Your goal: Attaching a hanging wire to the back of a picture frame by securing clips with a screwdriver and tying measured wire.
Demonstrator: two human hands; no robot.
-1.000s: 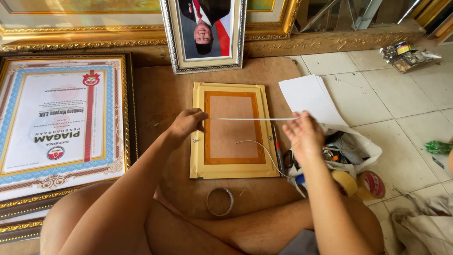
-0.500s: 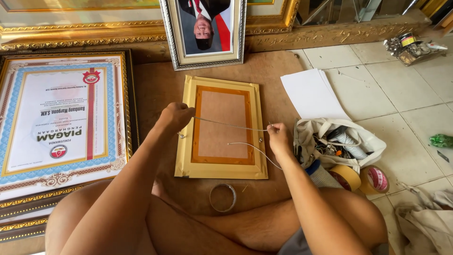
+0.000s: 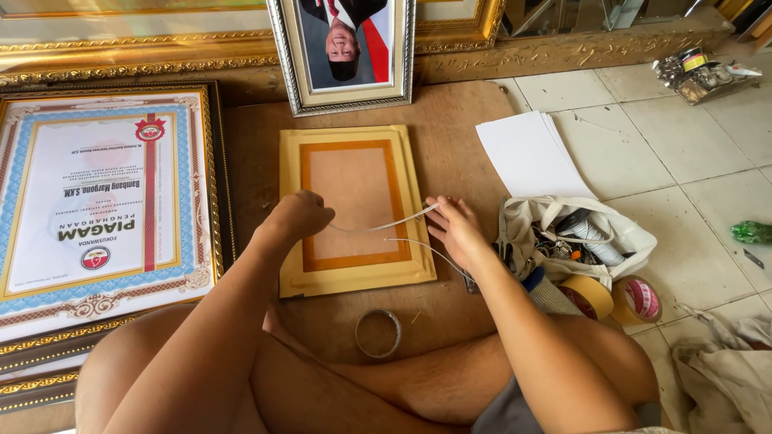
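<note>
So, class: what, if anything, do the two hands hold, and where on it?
A thin white cord: the left hand grips one end, the right hand pinches the other, above the frame.

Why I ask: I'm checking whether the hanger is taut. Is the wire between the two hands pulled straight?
No. The wire sags in a loose curve from the left hand to the right hand above the gold frame.

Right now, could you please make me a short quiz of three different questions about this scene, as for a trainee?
1. True or false: the gold frame lies face down on the brown board.
2. What do the left hand and right hand hold between them? A) tape B) thin white wire C) paper
3. The small metal ring lies ____ the frame, toward the person.

Key: 1 true; 2 B; 3 below
</note>
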